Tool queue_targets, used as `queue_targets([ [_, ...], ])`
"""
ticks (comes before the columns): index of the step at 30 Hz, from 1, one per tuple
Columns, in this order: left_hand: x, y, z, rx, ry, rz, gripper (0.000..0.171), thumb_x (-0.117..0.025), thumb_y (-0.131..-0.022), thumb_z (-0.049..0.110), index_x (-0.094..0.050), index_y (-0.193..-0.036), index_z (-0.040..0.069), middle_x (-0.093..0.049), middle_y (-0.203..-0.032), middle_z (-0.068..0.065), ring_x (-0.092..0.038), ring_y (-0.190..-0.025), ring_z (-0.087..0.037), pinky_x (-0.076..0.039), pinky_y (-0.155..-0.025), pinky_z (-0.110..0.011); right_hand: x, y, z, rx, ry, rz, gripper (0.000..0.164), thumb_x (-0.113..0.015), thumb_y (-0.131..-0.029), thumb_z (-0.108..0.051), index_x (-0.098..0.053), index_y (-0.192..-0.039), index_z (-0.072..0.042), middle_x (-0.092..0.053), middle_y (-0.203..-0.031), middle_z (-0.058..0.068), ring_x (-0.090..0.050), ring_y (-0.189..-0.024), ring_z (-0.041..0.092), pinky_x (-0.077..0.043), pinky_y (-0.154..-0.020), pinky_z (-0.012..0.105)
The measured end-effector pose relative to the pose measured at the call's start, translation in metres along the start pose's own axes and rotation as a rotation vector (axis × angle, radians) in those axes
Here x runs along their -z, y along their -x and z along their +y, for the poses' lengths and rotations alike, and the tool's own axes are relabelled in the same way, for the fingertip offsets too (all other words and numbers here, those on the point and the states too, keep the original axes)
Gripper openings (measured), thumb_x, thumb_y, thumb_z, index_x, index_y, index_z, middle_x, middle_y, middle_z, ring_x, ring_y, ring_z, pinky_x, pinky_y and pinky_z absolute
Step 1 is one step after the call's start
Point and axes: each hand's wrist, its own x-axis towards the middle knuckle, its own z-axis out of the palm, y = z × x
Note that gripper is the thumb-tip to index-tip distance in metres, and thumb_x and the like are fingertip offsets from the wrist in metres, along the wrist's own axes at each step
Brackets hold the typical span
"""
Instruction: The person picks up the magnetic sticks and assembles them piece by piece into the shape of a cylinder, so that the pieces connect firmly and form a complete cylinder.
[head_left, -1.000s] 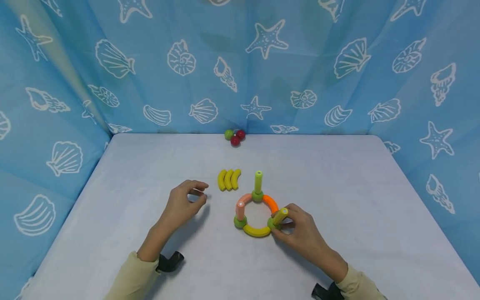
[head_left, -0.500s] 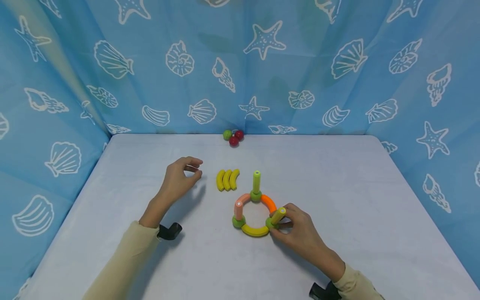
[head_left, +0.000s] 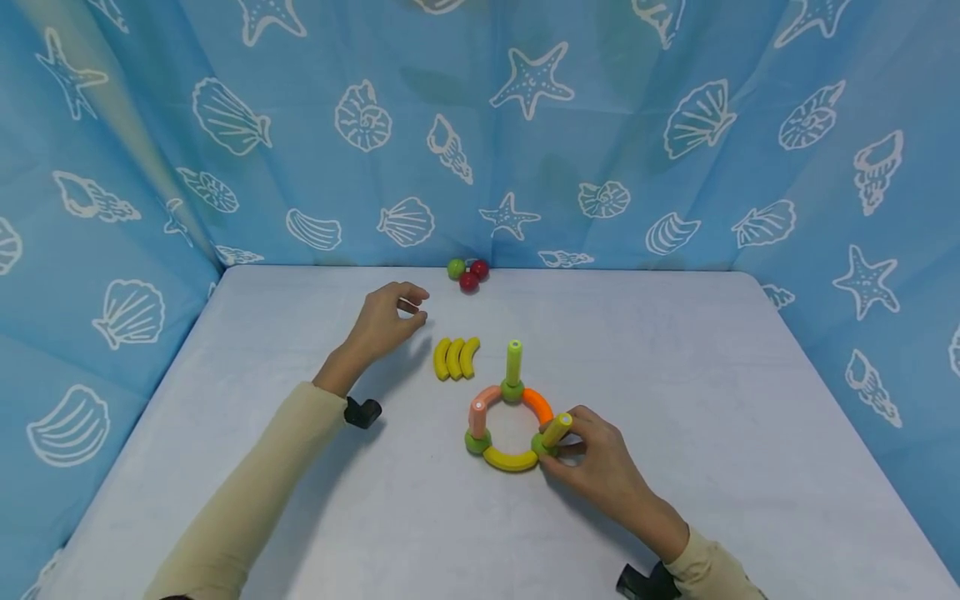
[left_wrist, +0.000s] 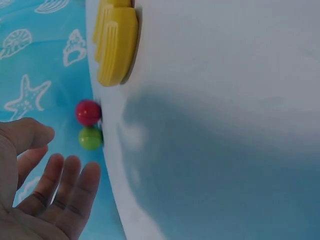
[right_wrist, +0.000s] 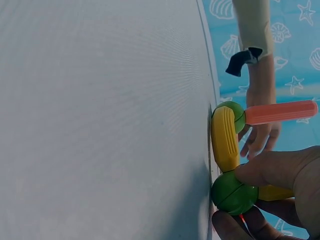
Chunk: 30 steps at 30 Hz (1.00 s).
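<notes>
A blue curtain (head_left: 630, 108) patterned with white shells and starfish hangs behind a white table (head_left: 705, 358), whose far edge meets it. Two sleeved arms reach in from the near side.

The left hand (head_left: 386, 321), left of centre and further out, hangs above the table with thumb and fingers parted, holding nothing. The right hand (head_left: 603, 454), nearer and to the right, pinches a green joint of a toy ring between thumb and fingers.

That ring (head_left: 510, 462), just right of the middle, links pink, orange and yellow curved pieces through three green joints. From these rise a lime stick (head_left: 513, 360) at the far side, a pink stick (head_left: 477, 419) at near left, and a yellow stick (head_left: 557, 429) by the right hand.

Left of the ring's far side, three yellow curved pieces (head_left: 454, 359) lie side by side, long axes running near to far; they sit to the right and near side of the left hand.

Smallest, at the far edge, is a cluster of one green and two red balls (head_left: 468, 282). It is compact, with no clear long axis, and lies just right and slightly far of the left fingertips, apart from them. The left hand is much nearer to it than the right.
</notes>
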Motion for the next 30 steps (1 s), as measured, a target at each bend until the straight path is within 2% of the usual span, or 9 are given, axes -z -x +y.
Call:
queue_targets([
  [9, -0.009, -0.024, 0.008, -0.013, -0.033, -0.028, 0.033, -0.069, -0.093, 0.012, -0.064, -0.125, 0.005, -0.063, -0.12, -0.013, -0.062, -0.107, -0.027, -0.054, -0.093, -0.039, -0.001, 0.001, 0.001, 0.0, -0.002, 0.013, 0.033, -0.086, -0.069, 0.007, -0.068, -0.09, -0.011, -0.056, -0.089, -0.006, -0.065, -0.084, 0.012, -0.06, -0.068, 0.027],
  [18, -0.018, -0.037, 0.009, 0.01, -0.067, -0.061, 0.035, -0.069, -0.094, 0.013, -0.063, -0.128, 0.005, -0.061, -0.123, -0.013, -0.06, -0.11, -0.028, -0.054, -0.092, -0.039, -0.002, 0.0, 0.001, -0.01, -0.002, 0.005, 0.034, -0.086, -0.069, 0.006, -0.068, -0.091, -0.012, -0.056, -0.089, -0.006, -0.065, -0.084, 0.011, -0.06, -0.069, 0.027],
  [22, -0.019, -0.044, 0.009, 0.019, -0.102, -0.073, 0.037, -0.068, -0.095, 0.013, -0.062, -0.13, 0.005, -0.061, -0.125, -0.013, -0.06, -0.111, -0.028, -0.054, -0.093, -0.039, -0.001, 0.0, 0.001, -0.01, 0.004, -0.001, 0.034, -0.086, -0.07, 0.006, -0.069, -0.092, -0.013, -0.055, -0.089, -0.006, -0.064, -0.083, 0.01, -0.059, -0.069, 0.027],
  [30, -0.023, -0.059, 0.014, -0.023, -0.214, -0.127, 0.04, -0.069, -0.093, 0.015, -0.062, -0.131, 0.003, -0.061, -0.125, -0.014, -0.06, -0.109, -0.027, -0.054, -0.091, -0.039, -0.001, 0.002, 0.001, -0.009, 0.006, 0.0, 0.034, -0.086, -0.069, 0.006, -0.069, -0.093, -0.012, -0.056, -0.089, -0.007, -0.064, -0.083, 0.01, -0.059, -0.069, 0.026],
])
